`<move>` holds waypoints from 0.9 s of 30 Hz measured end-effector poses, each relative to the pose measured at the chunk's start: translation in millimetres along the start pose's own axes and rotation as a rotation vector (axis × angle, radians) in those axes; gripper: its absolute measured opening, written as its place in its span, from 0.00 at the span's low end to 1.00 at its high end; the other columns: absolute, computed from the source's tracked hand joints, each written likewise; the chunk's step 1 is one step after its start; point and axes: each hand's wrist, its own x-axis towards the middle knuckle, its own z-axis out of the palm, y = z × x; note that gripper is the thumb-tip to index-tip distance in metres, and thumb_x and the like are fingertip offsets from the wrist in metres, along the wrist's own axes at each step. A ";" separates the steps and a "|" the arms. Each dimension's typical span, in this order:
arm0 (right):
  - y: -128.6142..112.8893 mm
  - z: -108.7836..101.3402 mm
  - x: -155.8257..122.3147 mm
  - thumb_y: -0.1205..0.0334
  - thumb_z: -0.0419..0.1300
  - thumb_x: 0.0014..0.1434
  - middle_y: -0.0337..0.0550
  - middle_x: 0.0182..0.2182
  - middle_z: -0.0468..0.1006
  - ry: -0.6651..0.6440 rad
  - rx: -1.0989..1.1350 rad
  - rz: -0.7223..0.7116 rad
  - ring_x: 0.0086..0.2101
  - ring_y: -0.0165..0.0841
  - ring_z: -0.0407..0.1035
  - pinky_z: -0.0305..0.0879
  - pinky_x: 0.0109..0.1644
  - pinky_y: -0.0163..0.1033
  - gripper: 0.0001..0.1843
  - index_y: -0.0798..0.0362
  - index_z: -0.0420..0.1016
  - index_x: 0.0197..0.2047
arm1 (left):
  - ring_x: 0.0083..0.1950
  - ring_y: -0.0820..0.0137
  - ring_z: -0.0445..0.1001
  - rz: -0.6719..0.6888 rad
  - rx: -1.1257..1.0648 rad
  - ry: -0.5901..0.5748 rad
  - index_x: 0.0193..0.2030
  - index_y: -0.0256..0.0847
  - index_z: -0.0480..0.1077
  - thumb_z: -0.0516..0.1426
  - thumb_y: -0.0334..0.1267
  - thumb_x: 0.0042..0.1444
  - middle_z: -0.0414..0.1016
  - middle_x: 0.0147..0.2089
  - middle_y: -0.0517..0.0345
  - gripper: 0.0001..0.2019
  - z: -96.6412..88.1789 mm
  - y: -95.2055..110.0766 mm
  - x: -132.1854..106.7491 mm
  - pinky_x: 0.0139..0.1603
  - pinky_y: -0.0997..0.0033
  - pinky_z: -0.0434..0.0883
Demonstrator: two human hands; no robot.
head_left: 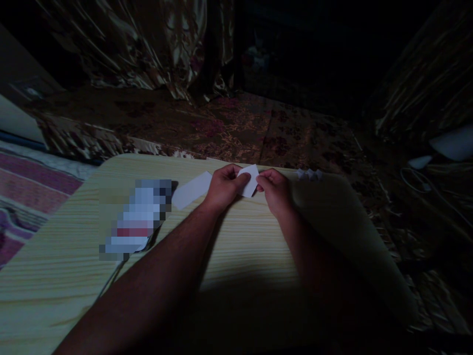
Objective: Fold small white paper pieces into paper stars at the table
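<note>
A small white slip of paper (250, 180) is pinched between both my hands above the far part of a light wooden table (240, 246). My left hand (222, 187) grips its left edge with thumb and fingers closed. My right hand (275, 190) pinches its right edge. A second white paper strip (191, 190) lies flat on the table just left of my left hand. A few small white folded paper pieces (309, 173) sit near the table's far right edge.
A blurred-out flat object (142, 217) lies on the table's left half, with a thin cable (111, 278) running from it toward me. Dark patterned fabric (236, 123) covers the floor and back. A white device and cord (424, 165) lie at the right.
</note>
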 end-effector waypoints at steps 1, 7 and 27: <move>0.1 -0.2 -0.2 0.59 0.61 0.48 0.32 0.18 0.70 -0.007 -0.007 -0.002 0.21 0.25 0.63 0.57 0.26 0.31 0.07 0.53 0.70 0.29 | 0.25 0.75 0.66 -0.003 -0.008 -0.017 0.30 0.38 0.70 0.63 0.44 0.46 0.72 0.26 0.60 0.12 0.5 0.8 -0.7 0.25 0.75 0.62; 0.1 0.2 -1.0 0.59 0.61 0.48 0.33 0.19 0.71 -0.055 -0.048 -0.014 0.22 0.26 0.64 0.58 0.28 0.32 0.07 0.54 0.71 0.29 | 0.24 0.75 0.66 -0.002 0.044 -0.005 0.29 0.37 0.71 0.64 0.46 0.46 0.72 0.26 0.59 0.14 1.1 3.9 -3.1 0.24 0.76 0.63; -5.7 -1.7 -4.0 0.59 0.60 0.49 0.34 0.20 0.69 -0.021 -0.119 -0.082 0.24 0.28 0.62 0.58 0.29 0.34 0.06 0.53 0.72 0.28 | 0.23 0.77 0.62 0.032 0.184 -0.196 0.27 0.36 0.71 0.62 0.43 0.47 0.69 0.24 0.62 0.11 -1.8 2.7 -3.2 0.24 0.76 0.59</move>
